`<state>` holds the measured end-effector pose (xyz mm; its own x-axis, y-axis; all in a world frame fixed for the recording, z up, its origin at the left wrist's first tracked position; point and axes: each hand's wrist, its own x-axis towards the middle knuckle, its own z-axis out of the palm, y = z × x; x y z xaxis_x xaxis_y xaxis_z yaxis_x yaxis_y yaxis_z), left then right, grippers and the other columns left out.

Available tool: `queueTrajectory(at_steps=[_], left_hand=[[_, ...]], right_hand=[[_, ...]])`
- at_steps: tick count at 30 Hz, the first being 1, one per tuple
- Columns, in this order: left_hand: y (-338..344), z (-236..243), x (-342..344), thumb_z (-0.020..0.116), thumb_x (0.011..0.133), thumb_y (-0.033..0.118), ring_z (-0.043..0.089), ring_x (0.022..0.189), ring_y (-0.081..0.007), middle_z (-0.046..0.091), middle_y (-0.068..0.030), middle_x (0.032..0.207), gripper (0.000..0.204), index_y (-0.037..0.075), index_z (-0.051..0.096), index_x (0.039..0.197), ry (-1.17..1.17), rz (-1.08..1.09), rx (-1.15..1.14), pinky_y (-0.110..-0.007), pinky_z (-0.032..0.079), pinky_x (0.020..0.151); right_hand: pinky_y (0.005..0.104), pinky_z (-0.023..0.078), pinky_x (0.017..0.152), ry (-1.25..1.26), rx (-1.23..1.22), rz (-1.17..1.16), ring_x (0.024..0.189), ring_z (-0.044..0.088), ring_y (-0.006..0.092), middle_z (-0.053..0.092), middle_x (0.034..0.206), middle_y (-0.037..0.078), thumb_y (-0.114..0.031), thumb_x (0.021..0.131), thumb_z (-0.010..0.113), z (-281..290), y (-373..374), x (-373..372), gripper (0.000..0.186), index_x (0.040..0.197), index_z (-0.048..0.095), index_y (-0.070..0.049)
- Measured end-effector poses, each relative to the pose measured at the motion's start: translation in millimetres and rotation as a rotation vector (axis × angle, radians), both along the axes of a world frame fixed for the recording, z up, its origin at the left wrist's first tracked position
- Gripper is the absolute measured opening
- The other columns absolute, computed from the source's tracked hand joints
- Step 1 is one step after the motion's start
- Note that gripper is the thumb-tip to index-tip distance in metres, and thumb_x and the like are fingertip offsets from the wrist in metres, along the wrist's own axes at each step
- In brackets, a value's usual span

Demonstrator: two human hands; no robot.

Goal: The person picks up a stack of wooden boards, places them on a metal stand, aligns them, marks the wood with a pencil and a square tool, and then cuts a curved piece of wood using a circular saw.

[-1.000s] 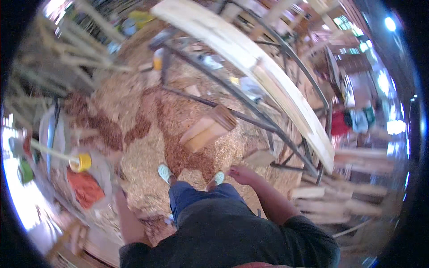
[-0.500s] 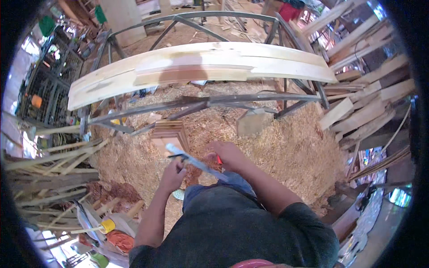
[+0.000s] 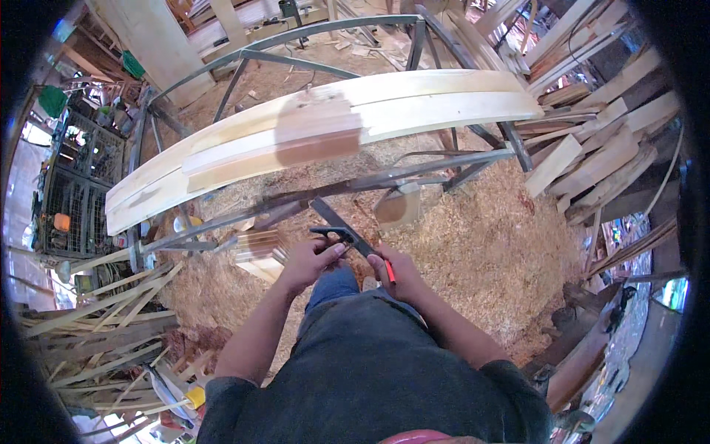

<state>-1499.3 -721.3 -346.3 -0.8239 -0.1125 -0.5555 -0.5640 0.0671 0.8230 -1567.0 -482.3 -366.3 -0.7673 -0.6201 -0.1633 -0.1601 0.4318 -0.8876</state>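
Note:
Both my hands are in front of my body, closed about a flat dark bar [image 3: 334, 214] with a black crosspiece set across it. My left hand [image 3: 309, 263] grips at the crosspiece, thumb and fingertips pinched near the bar. My right hand [image 3: 398, 270] holds the bar's near end, and a slim red item [image 3: 390, 272] sticks out between its fingers; its kind is hard to tell. Beyond my hands, long pale planks [image 3: 296, 129] lie side by side across a metal frame [image 3: 325, 186], with a shadow falling over them.
Wood shavings [image 3: 481, 244] cover the floor. Stacked boards [image 3: 259, 248] stand near my left hand, and a wood block [image 3: 399, 206] sits under the frame. Sticks [image 3: 111, 311] pile up on the left, offcuts [image 3: 599, 163] on the right. A wire cage [image 3: 74, 192] stands far left.
My hands have come closer together, the left moving right and up. The bar has turned from pale and glinting to dark and its far end has moved right and up. The view has shifted.

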Motion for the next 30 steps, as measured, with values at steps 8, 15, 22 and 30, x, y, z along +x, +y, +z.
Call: queueTrajectory(at_steps=[8, 15, 22, 30], left_hand=[[-40.5, 4.6, -111.0, 0.075, 0.097, 0.032, 0.067, 0.079, -0.0109, 0.074, -0.0054, 0.091, 0.037, -0.003, 0.073, 0.112, 0.099, 0.041, 0.28, -0.028, 0.054, 0.075], [-103.9, -10.2, -226.2, 0.079, 0.09, 0.032, 0.062, 0.074, -0.0093, 0.075, -0.0046, 0.082, 0.033, 0.002, 0.08, 0.102, 0.504, -0.19, -0.039, -0.032, 0.053, 0.07], [-181.7, -42.3, -333.6, 0.073, 0.093, 0.041, 0.066, 0.074, -0.02, 0.074, -0.0142, 0.083, 0.041, 0.002, 0.077, 0.102, 0.332, -0.329, -0.361, -0.038, 0.052, 0.071], [-167.9, -69.5, -336.5, 0.071, 0.093, 0.03, 0.068, 0.096, -0.0377, 0.071, -0.0201, 0.102, 0.033, 0.001, 0.07, 0.108, 0.532, -0.261, -0.622, -0.044, 0.053, 0.085]], right_hand=[[0.0366, 0.048, 0.061, 0.133, -0.052, -0.117, 0.062, 0.06, 0.022, 0.059, 0.07, 0.011, -0.022, 0.106, 0.057, 6.2, -41.4, -74.3, 0.021, 0.098, 0.061, -0.003], [0.0376, 0.049, 0.059, 0.078, 0.029, -0.36, 0.061, 0.062, 0.0221, 0.062, 0.07, 0.011, -0.026, 0.104, 0.062, 0.7, -111.2, -136.2, 0.024, 0.097, 0.063, -0.002], [0.0414, 0.048, 0.061, -0.099, -0.041, -0.432, 0.065, 0.063, 0.0275, 0.061, 0.072, 0.013, -0.029, 0.108, 0.055, -36.4, -144.5, -177.7, 0.028, 0.1, 0.06, -0.003], [0.0375, 0.044, 0.062, -0.111, -0.025, -0.495, 0.065, 0.056, 0.0228, 0.054, 0.071, 0.01, -0.035, 0.109, 0.052, -83.1, -156.5, -182.2, 0.034, 0.095, 0.054, -0.004]])
